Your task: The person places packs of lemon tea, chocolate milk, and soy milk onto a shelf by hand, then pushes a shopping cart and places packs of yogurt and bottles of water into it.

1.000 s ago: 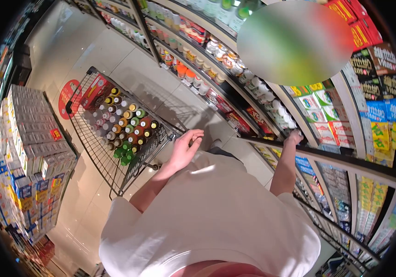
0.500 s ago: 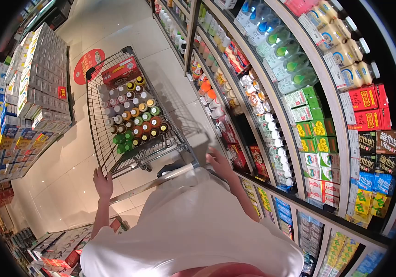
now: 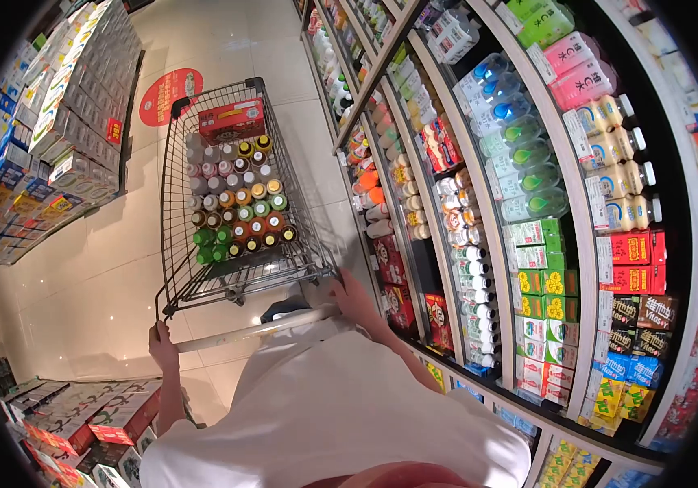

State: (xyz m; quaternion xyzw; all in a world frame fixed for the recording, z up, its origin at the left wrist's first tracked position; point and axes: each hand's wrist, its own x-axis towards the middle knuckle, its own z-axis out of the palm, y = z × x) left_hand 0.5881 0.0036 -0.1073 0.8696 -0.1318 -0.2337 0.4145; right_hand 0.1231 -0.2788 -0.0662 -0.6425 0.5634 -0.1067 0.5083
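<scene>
My left hand (image 3: 163, 346) is closed round the left end of the shopping cart's frame, beside the handle bar (image 3: 255, 328). My right hand (image 3: 351, 298) is at the cart's right rear corner, close to the other end of the bar; its fingers are partly hidden, so its grip is unclear. The wire cart (image 3: 172, 191) holds rows of bottles (image 3: 239, 195) with yellow, white, orange and green caps. Beyond them, at the front of the basket, lies a red box (image 3: 231, 120).
Tall shelves (image 3: 491, 220) of bottles and cartons run along the right. Stacked cartons (image 3: 80, 122) stand at the left, with red and black boxes (image 3: 121, 412) at lower left. A round red sign (image 3: 168, 96) lies on the tiled floor (image 3: 80, 281).
My left hand has closed on the cart's corner, and my right hand has moved in to the frame from beside it. The cart is now turned more upright in view.
</scene>
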